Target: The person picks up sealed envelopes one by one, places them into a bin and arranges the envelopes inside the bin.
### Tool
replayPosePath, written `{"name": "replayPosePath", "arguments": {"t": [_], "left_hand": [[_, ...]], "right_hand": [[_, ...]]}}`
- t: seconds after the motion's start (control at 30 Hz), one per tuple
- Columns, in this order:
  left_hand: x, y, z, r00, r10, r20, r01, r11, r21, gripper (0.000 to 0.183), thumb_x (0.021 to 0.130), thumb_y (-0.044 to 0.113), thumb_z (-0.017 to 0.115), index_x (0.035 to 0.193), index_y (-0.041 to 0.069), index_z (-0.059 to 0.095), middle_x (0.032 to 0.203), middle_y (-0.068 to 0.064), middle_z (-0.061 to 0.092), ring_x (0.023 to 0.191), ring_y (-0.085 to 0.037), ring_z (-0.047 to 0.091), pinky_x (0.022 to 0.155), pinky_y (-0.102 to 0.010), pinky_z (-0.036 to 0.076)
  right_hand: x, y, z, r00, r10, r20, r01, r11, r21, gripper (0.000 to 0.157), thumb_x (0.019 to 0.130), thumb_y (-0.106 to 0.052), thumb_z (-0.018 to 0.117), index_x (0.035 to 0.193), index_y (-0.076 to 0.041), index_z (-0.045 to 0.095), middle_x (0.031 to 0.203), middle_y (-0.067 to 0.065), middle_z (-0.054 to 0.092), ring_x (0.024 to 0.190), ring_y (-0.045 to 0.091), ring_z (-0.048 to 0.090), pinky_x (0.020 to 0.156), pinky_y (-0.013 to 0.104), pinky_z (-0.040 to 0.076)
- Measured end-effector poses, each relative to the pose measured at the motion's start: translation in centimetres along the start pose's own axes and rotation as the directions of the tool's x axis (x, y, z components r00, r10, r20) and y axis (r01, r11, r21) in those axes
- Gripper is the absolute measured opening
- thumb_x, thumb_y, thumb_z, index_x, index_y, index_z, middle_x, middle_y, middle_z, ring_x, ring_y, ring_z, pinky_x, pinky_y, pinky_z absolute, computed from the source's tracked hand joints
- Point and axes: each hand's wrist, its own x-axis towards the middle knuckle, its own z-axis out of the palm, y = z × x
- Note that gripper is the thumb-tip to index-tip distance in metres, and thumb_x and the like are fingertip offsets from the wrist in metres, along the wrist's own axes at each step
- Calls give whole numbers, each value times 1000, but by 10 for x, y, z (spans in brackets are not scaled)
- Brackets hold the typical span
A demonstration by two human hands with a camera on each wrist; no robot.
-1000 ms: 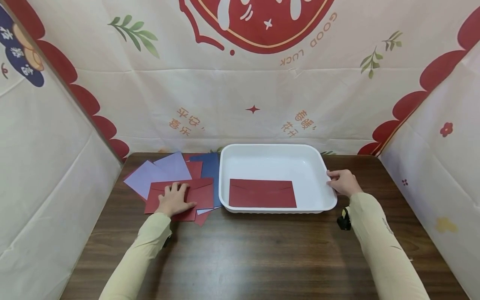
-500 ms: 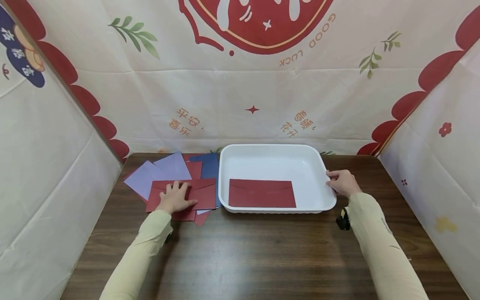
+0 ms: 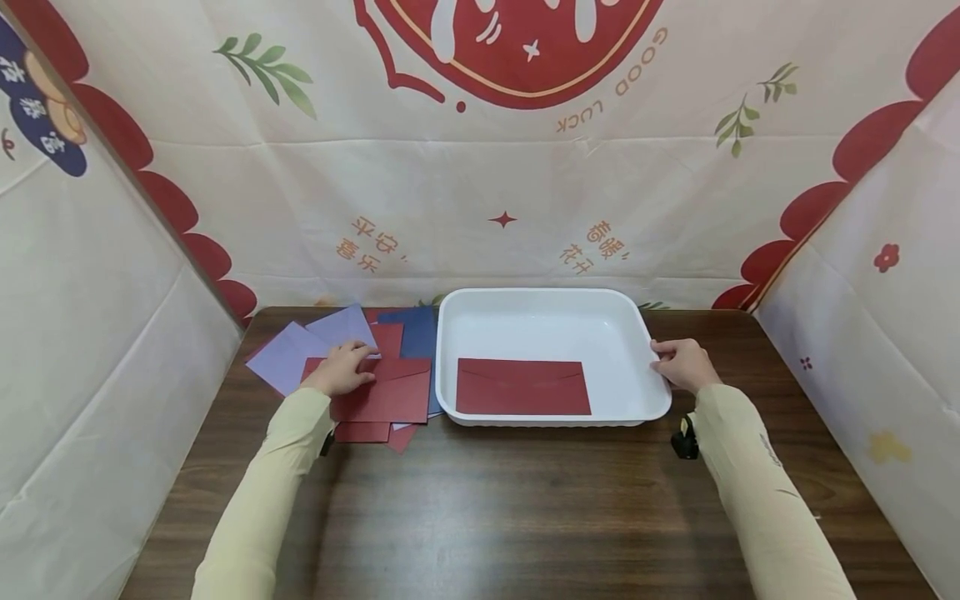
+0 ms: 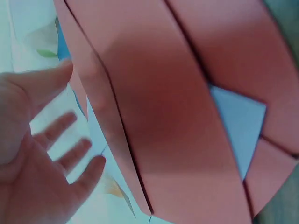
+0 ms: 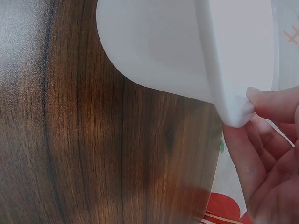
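Fingers loosely apart, the left hand (image 3: 341, 369) has shifted toward the upper edge of the red envelope (image 3: 390, 398) left of centre, seemingly leaving it ungripped, while the right hand (image 3: 686, 366) pinches the white tray (image 3: 540, 325).

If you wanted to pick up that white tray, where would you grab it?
Probably by the rim at its right end, coming from outside with thumb and fingers: the lip is thin enough to pinch, and the right hand pinches it there. The left end of the tray looks tighter, as a blue envelope lies close beside it.
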Motion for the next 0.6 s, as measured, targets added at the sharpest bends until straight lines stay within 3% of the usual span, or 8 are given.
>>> {"name": "replayPosePath", "arguments": {"t": [0.1, 0.33, 0.6], "left_hand": [[4, -4, -1, 999, 45, 19, -45, 999, 0, 45, 82, 15, 66, 124, 3, 53, 123, -24, 44, 112, -45, 37, 92, -58, 32], [12, -12, 5, 996, 61, 71, -60, 998, -12, 47, 77, 13, 71, 120, 5, 56, 117, -23, 46, 111, -44, 37, 90, -56, 33], [15, -13, 8, 995, 73, 63, -72, 997, -24, 46, 75, 12, 73, 118, 3, 58, 114, -22, 48, 109, -43, 40, 91, -55, 33]], "right_hand": [[0, 1, 1, 1000, -4, 8, 4, 1000, -5, 47, 83, -7, 59, 126, 8, 46, 87, 18, 53, 74, 23, 53, 62, 33, 53], [2, 3, 3, 1000, -12, 4, 12, 1000, -22, 47, 84, -7, 58, 127, 7, 46, 87, 17, 54, 73, 22, 53, 60, 32, 53], [3, 3, 2, 1000, -13, 8, 13, 1000, -28, 47, 84, -7, 58, 127, 7, 46, 87, 17, 53, 72, 22, 52, 60, 32, 53]]}}
